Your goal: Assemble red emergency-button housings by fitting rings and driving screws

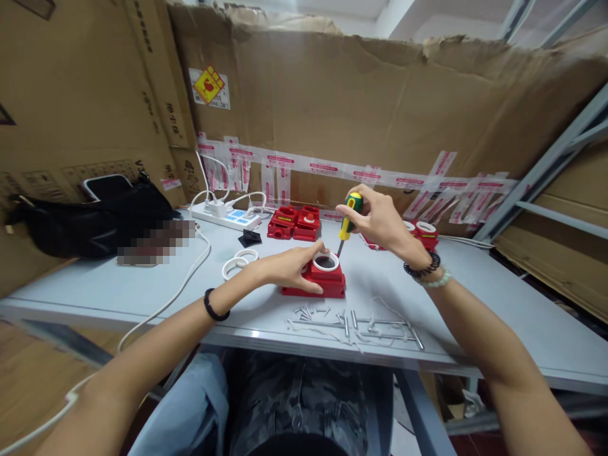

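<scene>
My left hand (297, 266) grips a red plastic housing (332, 286) by its left side, thumb and fingers spread around it. A white ring (325, 258) is set in the top of this housing around a dark opening. In my right hand (375, 218) is a screwdriver (349, 218) with a green and yellow handle, held nearly upright. Its tip reaches down to the housing's right rear corner, beside the ring; whether a screw sits under it cannot be seen. Several loose screws (304, 313) and some metal rods (380, 321) lie in front of the housing.
Two red housings (294, 221) stand at the back, with another red unit (426, 234) behind my right wrist. White rings (232, 267) and a small black part (249, 238) lie left. A power strip (230, 216), trailing white cable (190, 282) and black bag (95, 218) occupy the left side. Cardboard (332, 107) walls the back.
</scene>
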Demonstrator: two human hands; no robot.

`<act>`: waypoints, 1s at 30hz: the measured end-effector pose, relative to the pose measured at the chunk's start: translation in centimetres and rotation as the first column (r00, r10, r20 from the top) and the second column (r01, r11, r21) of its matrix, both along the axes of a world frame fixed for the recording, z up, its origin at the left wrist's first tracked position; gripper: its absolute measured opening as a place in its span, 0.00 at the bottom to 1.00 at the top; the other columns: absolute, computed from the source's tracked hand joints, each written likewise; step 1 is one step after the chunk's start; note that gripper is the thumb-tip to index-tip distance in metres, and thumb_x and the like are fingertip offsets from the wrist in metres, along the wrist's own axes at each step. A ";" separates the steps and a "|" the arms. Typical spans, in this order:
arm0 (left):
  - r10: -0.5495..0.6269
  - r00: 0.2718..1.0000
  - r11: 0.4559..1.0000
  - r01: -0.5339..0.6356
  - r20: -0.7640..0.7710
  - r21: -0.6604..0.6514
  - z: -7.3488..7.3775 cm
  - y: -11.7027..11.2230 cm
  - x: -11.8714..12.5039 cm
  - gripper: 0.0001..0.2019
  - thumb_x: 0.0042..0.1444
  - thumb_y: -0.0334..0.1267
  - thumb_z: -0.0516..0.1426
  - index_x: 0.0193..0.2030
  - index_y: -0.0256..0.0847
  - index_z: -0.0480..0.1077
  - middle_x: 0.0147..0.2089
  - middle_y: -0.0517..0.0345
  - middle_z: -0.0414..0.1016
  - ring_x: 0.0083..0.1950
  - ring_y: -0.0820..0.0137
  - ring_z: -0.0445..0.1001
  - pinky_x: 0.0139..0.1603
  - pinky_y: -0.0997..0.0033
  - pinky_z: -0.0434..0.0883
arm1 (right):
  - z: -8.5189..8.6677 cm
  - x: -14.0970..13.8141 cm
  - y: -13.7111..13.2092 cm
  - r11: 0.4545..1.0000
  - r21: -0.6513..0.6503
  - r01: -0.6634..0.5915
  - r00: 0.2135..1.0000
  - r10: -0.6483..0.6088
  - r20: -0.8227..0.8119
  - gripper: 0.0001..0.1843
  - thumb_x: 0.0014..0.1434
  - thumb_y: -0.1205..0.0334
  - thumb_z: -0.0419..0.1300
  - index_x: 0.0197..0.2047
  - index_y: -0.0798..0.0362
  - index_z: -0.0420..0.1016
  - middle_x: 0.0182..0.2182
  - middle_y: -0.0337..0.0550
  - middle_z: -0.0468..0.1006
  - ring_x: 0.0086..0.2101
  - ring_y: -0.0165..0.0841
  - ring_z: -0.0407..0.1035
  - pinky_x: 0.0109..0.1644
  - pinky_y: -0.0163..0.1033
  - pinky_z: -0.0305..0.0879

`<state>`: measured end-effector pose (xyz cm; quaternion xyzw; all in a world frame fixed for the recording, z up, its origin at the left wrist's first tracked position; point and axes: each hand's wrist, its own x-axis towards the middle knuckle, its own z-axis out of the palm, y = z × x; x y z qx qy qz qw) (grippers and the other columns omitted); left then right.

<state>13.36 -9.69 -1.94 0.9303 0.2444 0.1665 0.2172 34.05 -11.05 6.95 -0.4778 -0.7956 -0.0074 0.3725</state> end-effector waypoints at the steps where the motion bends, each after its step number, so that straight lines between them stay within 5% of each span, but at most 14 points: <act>1: 0.002 1.000 1.000 -0.002 -0.007 0.003 0.0 0.0 0.0 0.34 0.49 0.51 0.63 0.57 0.41 0.53 0.65 0.40 0.61 0.62 0.55 0.65 0.59 0.59 0.65 | -0.4 -0.5 0.0 0.993 0.077 0.089 0.995 -0.091 0.026 0.12 0.58 0.53 0.57 0.37 0.54 0.67 0.24 0.39 0.71 0.21 0.30 0.64 0.27 0.36 0.58; 6: 0.035 0.999 0.999 -0.034 -0.031 0.013 0.1 -0.1 0.1 0.36 0.48 0.52 0.63 0.57 0.41 0.53 0.64 0.41 0.61 0.62 0.54 0.65 0.59 0.58 0.64 | -1.9 -2.1 0.6 0.925 0.259 0.277 0.949 -0.305 0.078 0.11 0.61 0.55 0.53 0.39 0.54 0.67 0.20 0.37 0.67 0.20 0.30 0.60 0.29 0.37 0.53; 10: 0.019 1.000 1.000 -0.019 -0.024 0.002 0.1 -0.1 0.1 0.34 0.48 0.52 0.63 0.56 0.41 0.53 0.65 0.40 0.60 0.63 0.55 0.64 0.60 0.58 0.63 | -1.4 -1.3 1.2 0.951 0.229 0.207 0.977 -0.213 -0.001 0.09 0.59 0.55 0.55 0.35 0.52 0.65 0.20 0.35 0.65 0.21 0.28 0.59 0.29 0.36 0.55; 15: 0.005 1.000 1.000 -0.005 0.009 -0.022 0.2 -0.1 0.0 0.33 0.47 0.52 0.63 0.55 0.43 0.55 0.63 0.43 0.63 0.60 0.55 0.67 0.57 0.59 0.65 | 0.0 0.1 -0.7 0.939 0.299 0.168 0.953 -0.078 -0.292 0.09 0.57 0.54 0.56 0.32 0.50 0.63 0.22 0.34 0.65 0.23 0.28 0.62 0.27 0.35 0.61; 21: -0.009 1.000 0.999 0.010 0.021 -0.034 0.2 -0.1 0.1 0.32 0.48 0.50 0.63 0.55 0.43 0.55 0.62 0.44 0.64 0.59 0.56 0.67 0.57 0.60 0.65 | -3.5 0.6 -4.5 0.992 -0.007 -0.129 0.852 0.108 -0.512 0.10 0.56 0.53 0.59 0.35 0.49 0.63 0.21 0.32 0.67 0.18 0.27 0.66 0.18 0.33 0.66; 25: -0.022 0.999 0.999 0.023 0.026 -0.026 0.1 -0.1 0.0 0.32 0.48 0.50 0.63 0.55 0.42 0.54 0.62 0.44 0.64 0.59 0.57 0.68 0.56 0.60 0.66 | -5.8 0.9 -4.3 0.989 -0.049 -0.142 0.844 0.095 -0.527 0.11 0.54 0.55 0.61 0.34 0.50 0.64 0.20 0.31 0.67 0.18 0.27 0.67 0.17 0.31 0.67; 30: 0.000 1.000 1.000 0.000 -0.010 -0.006 0.0 0.0 0.0 0.33 0.48 0.50 0.63 0.56 0.42 0.53 0.62 0.41 0.63 0.59 0.55 0.67 0.55 0.59 0.66 | -6.5 0.9 -3.5 0.982 -0.102 -0.161 0.850 0.085 -0.520 0.11 0.53 0.56 0.62 0.33 0.50 0.64 0.20 0.31 0.67 0.18 0.28 0.68 0.16 0.32 0.67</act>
